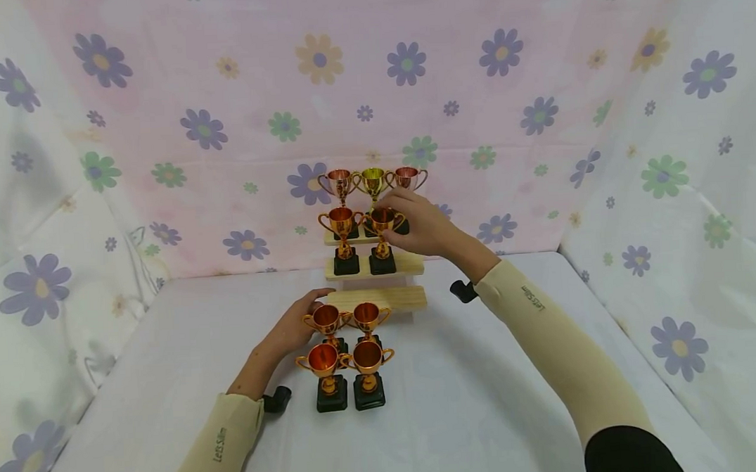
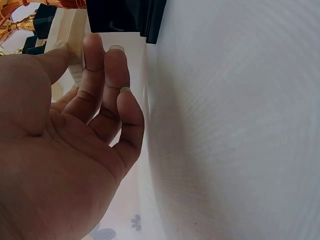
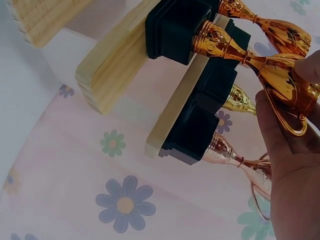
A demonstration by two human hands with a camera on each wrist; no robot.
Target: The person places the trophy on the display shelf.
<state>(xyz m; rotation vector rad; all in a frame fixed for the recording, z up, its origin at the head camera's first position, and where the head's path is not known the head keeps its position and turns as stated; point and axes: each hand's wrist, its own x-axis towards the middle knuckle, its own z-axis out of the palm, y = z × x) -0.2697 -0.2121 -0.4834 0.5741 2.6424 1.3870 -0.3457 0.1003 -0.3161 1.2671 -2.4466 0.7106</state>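
Observation:
My right hand (image 1: 423, 223) grips the cup of an orange-gold trophy (image 3: 220, 44), whose black base meets the middle step (image 1: 409, 265) of a wooden stand. To its left on that step is a matching trophy (image 1: 346, 260). On the top step behind are a rose-gold trophy (image 1: 339, 183), a yellow-gold trophy (image 1: 372, 182) and another rose-gold trophy (image 3: 220, 150). My left hand (image 1: 291, 328) pinches the left end of the bottom step (image 1: 381, 298), thumb over the plank and fingers beneath, as the left wrist view shows.
Several orange-gold trophies stand in two rows on the white tabletop (image 1: 474, 401) before the stand, including a front-left trophy (image 1: 331, 393) and a front-right trophy (image 1: 368, 391). The back-left trophy (image 1: 327, 319) is close to my left fingers. A flowered cloth (image 1: 241, 143) hangs behind.

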